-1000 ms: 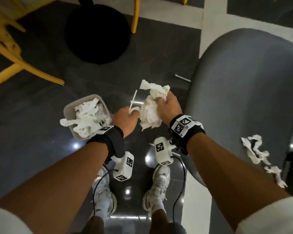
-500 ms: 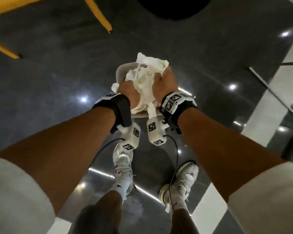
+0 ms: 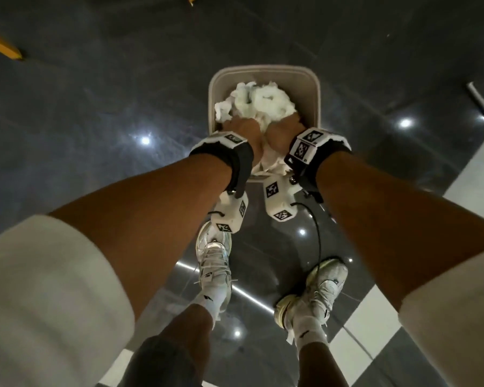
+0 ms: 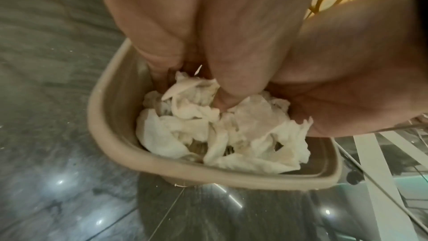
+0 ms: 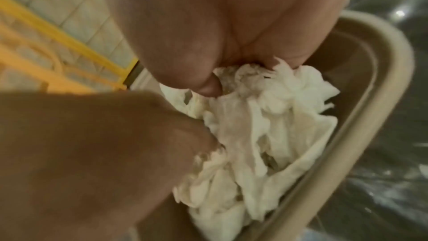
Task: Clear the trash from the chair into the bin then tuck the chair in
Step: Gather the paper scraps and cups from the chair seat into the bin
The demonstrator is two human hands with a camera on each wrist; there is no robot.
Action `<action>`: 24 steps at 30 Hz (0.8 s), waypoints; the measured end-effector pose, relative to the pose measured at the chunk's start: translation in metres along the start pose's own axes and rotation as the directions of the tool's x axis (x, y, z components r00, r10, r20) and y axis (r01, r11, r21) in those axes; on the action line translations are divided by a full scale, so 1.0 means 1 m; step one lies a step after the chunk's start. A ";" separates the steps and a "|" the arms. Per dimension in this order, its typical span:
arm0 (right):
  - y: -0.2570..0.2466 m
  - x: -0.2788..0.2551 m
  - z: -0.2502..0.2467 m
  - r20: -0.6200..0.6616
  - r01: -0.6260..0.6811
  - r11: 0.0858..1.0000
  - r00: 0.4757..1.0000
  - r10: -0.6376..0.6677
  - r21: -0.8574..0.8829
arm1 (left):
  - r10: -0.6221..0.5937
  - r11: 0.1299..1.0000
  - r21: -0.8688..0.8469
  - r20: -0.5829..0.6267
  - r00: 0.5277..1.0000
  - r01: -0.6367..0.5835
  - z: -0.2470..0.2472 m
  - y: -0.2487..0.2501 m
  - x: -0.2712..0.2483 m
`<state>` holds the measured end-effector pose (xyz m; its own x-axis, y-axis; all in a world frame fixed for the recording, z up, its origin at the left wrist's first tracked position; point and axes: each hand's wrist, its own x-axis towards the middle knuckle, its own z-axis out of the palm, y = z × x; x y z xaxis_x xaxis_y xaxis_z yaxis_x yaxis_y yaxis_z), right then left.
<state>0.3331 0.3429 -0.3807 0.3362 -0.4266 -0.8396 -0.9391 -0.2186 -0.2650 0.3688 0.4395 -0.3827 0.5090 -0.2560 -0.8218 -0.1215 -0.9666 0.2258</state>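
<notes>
White crumpled tissue (image 3: 263,103) is pressed down inside the beige bin (image 3: 310,88), gripped by the left hand (image 3: 242,129) and the right hand (image 3: 284,132), side by side above the bin's near edge.

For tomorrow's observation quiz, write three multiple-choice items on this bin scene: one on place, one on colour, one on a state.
1. Where is the crumpled tissue paper?
A. on the floor
B. in the bin
C. on a shoe

2. What colour is the bin?
A. beige
B. red
C. blue

3. What are the left hand and right hand doing?
A. hanging idle
B. lifting the bin
C. gripping tissue inside the bin

Answers: 1 B, the paper sits within the rim; 2 A, rim and walls are beige; 3 C, both wrist views show digits curled into the paper.
</notes>
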 end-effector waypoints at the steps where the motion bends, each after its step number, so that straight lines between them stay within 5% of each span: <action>1: -0.001 -0.004 -0.006 0.043 0.008 1.000 0.999 -0.006 -0.030 | -0.001 1.000 -0.024 -0.012 1.000 0.001 -0.005 0.004 -0.005; 5: -0.012 -0.034 -0.027 0.035 0.047 0.999 0.998 -0.048 0.021 | 0.040 0.999 -0.024 -0.116 0.992 -0.043 -0.010 0.010 -0.006; 13: -0.002 -0.106 -0.093 -0.010 0.234 0.967 0.972 -0.234 0.102 | -0.042 0.999 0.014 -0.166 0.985 0.045 -0.061 0.065 -0.089; 20: 0.097 -0.158 -0.182 -0.031 0.266 0.924 0.963 -0.268 0.276 | 0.122 0.973 0.225 -0.276 0.953 -0.060 -0.036 0.144 -0.152; 24: 0.182 -0.177 -0.241 -0.156 0.234 0.881 0.970 -0.185 0.412 | 0.212 0.967 0.185 -0.201 0.956 -0.175 0.005 0.236 -0.202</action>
<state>0.1192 0.1673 -0.1662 0.5111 -0.5105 -0.6915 -0.7772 0.0692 -0.6255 0.2332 0.2632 -0.1665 0.6327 -0.4464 -0.6328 -0.3644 -0.8926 0.2654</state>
